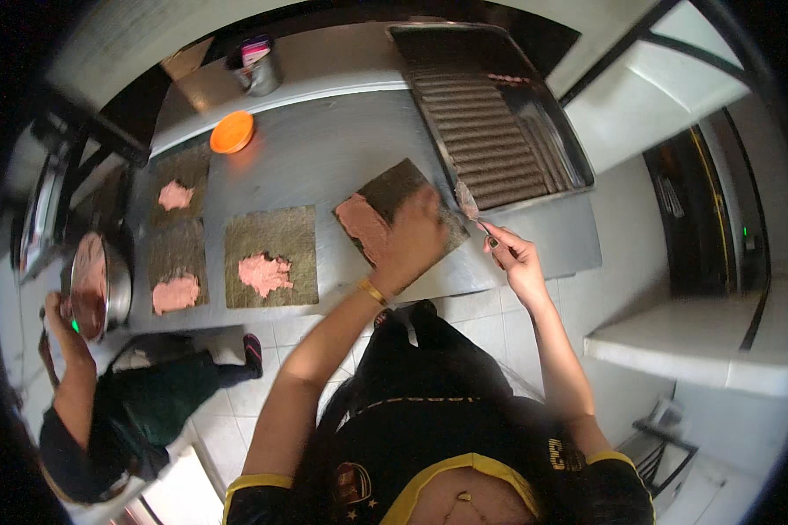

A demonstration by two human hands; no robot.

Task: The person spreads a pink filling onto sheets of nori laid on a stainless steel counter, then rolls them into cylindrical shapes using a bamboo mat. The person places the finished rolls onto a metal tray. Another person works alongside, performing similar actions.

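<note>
My left hand is over a dark green seaweed sheet that lies turned at an angle on the metal table. Its fingers are blurred, so their pose is unclear. Pink paste covers a strip along the sheet's left side. Just right of the sheet, my right hand grips the handle of a small spatula, whose blade is smeared with paste. Left of my hands, another seaweed sheet bears a pink mound of paste, and two more such sheets lie farther left.
A metal tray with rows of dark rolls stands at the back right. An orange bowl and a metal container are farther back. At the left, a co-worker's hand holds a steel bowl of pink paste.
</note>
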